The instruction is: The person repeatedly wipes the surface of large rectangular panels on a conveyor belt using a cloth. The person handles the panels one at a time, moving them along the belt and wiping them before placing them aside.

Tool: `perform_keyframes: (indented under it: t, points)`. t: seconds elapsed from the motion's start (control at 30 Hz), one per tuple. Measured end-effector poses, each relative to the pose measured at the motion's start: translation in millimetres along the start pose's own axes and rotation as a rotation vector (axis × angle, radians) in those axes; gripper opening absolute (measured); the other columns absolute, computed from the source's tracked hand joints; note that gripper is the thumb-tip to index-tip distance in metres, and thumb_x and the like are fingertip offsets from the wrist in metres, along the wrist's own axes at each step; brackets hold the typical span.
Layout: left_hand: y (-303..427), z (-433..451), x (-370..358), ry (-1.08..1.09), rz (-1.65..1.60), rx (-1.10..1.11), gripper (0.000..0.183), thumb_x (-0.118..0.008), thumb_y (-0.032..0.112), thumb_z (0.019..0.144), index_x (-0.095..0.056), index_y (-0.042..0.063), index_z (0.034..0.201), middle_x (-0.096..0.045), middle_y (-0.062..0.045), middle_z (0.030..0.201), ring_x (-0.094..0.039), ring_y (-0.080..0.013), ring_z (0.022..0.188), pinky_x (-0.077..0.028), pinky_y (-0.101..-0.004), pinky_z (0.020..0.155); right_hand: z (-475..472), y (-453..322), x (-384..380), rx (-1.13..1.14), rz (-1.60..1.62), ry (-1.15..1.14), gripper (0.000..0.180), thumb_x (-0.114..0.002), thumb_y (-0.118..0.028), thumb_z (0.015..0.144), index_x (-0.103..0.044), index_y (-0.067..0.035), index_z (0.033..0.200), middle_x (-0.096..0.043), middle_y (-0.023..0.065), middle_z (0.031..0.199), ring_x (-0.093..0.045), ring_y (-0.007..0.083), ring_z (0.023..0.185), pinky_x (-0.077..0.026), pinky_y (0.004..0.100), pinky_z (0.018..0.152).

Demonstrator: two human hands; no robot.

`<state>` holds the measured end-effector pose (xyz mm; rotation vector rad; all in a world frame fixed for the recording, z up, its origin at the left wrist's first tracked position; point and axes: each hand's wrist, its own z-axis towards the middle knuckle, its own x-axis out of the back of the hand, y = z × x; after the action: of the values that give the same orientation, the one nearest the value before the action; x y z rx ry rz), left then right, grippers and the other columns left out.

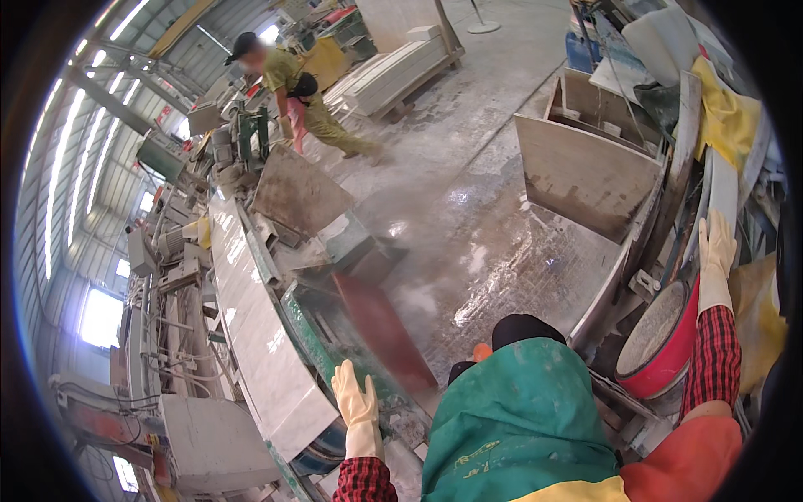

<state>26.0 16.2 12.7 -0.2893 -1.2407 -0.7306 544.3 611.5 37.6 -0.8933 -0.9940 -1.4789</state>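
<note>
Both of my hands wear cream rubber gloves, with red-and-black checked sleeves above them. My left hand [356, 398] is raised, fingers extended and thumb apart, beside the near end of a long white stone slab [270, 332] on a machine bed. Nothing shows in it. On the far right my right hand [716, 251] stretches out flat over or against a pale upright strip, above a red round tub [665, 367]; whether it touches the strip I cannot tell. A green apron [521, 414] covers my front.
A co-worker [301, 94] leans beside machinery at the upper left. Wet floor [458, 251] lies ahead, bordered by a reddish-brown panel [382, 332] and green machine frame [313, 332] on the left and a wooden box [583, 176] on the right. Stacked white stone strips [395, 75] lie farther back.
</note>
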Motion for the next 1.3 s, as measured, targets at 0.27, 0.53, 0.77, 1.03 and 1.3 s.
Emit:
perform_keyframes:
  t: [0.27,0.53,0.77,1.03,1.3]
  points:
    - [4,1,2,-0.016,0.007,-0.01,0.054,-0.067,0.011,0.084,-0.048,-0.002,0.133,-0.052,-0.023,0.135,-0.044,-0.0404,0.13,-0.03,-0.0466,0.113,-12,-5,7,-0.002,0.023,0.074,0.048,-0.04,-0.046,0.099,-0.049,-0.02,0.138,-0.05,0.0036,0.14,-0.044,0.0244,0.131,-0.039,0.0465,0.102]
    - [3,3,4,-0.038,0.006,0.018,0.054,-0.066,0.011,0.085,-0.048,0.0,0.135,-0.053,-0.023,0.136,-0.042,-0.0392,0.133,-0.029,-0.0454,0.114,0,9,4,0.015,0.146,0.041,0.043,-0.048,-0.046,0.096,-0.059,-0.016,0.126,-0.061,0.0095,0.121,-0.057,0.0294,0.111,-0.045,0.0415,0.096]
    - [0,1,1,-0.029,0.023,-0.009,0.052,-0.067,0.011,0.084,-0.05,-0.002,0.131,-0.053,-0.025,0.133,-0.044,-0.0413,0.13,-0.03,-0.0467,0.113,-12,-6,16,-0.038,0.012,-0.018,0.052,-0.041,-0.05,0.098,-0.048,-0.02,0.139,-0.051,0.0056,0.139,-0.045,0.0225,0.131,-0.038,0.0489,0.104]
    - [1,2,3,-0.019,0.016,-0.017,0.051,-0.066,0.012,0.085,-0.05,-0.001,0.131,-0.053,-0.025,0.133,-0.044,-0.0414,0.13,-0.03,-0.047,0.113,-15,3,5,-0.031,-0.02,0.0,0.052,-0.04,-0.048,0.098,-0.045,-0.02,0.142,-0.047,0.0042,0.145,-0.043,0.0225,0.134,-0.036,0.0463,0.107]
    - [2,2,4,0.01,0.008,-0.024,0.051,-0.067,0.013,0.083,-0.05,-0.001,0.13,-0.054,-0.026,0.13,-0.045,-0.0433,0.127,-0.032,-0.048,0.111,-17,8,-6,-0.006,0.007,0.054,0.049,-0.045,-0.044,0.098,-0.049,-0.016,0.138,-0.048,0.0097,0.143,-0.044,0.0267,0.132,-0.039,0.0455,0.104]
